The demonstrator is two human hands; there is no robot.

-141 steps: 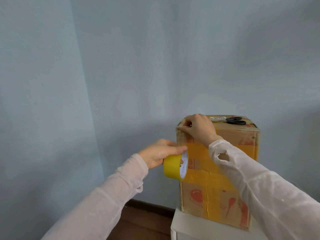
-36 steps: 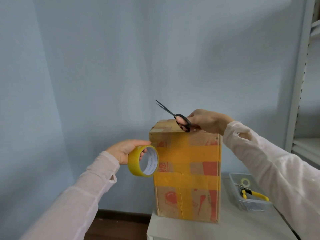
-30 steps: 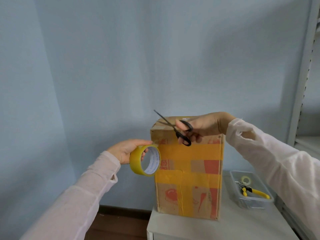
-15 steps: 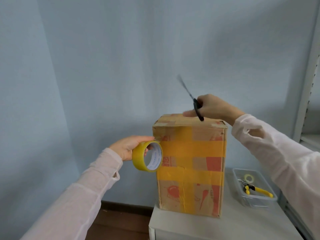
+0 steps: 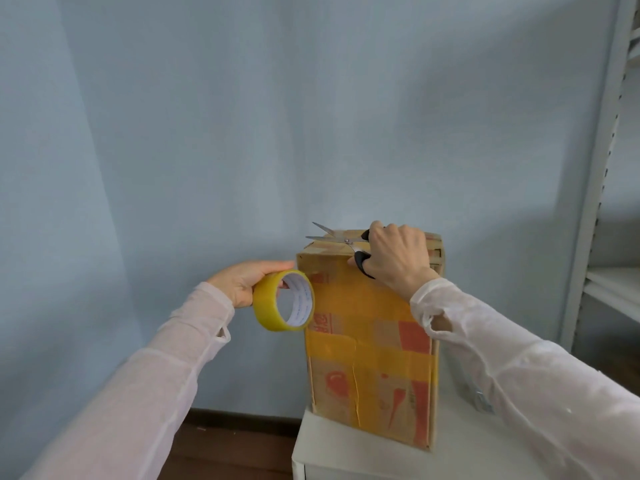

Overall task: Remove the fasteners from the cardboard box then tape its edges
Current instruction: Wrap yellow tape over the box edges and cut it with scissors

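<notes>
Pale blue wall (image 5: pixel 311 116) fills the background, with a grey shelf post (image 5: pixel 602 168) at the right edge.

The right hand (image 5: pixel 394 258) has its fingers curled through the black handles of the scissors (image 5: pixel 341 239). The blades are parted and point left, just above the top left corner of the box (image 5: pixel 370 341). The left hand (image 5: pixel 239 282) grips the roll of tape (image 5: pixel 266 306) around its rim, thumb on top. The roll stands on edge against the box's front left edge, its hollow turned toward the camera. Whether a free strip runs from the roll to the box cannot be made out. The box stands upright on a white cabinet top (image 5: pixel 346 459), near its left end.

This looks like the cut that ends a strip. To do it well, I would pull the roll away so the tape is taut, slide the open blades across the strip close to the box corner, and snip square in one bite. Slack tape tends to fold and stick to itself. Afterward the loose end needs rubbing flat along the edge.

The cardboard is brown, scuffed and printed in red, with a crease running down the lower front. Glossy, see-through yellow bands already cross that face, two level and one vertical. The roll has a white printed core. The blades are bare steel, and both sleeves are thin, slightly sheer white fabric.
</notes>
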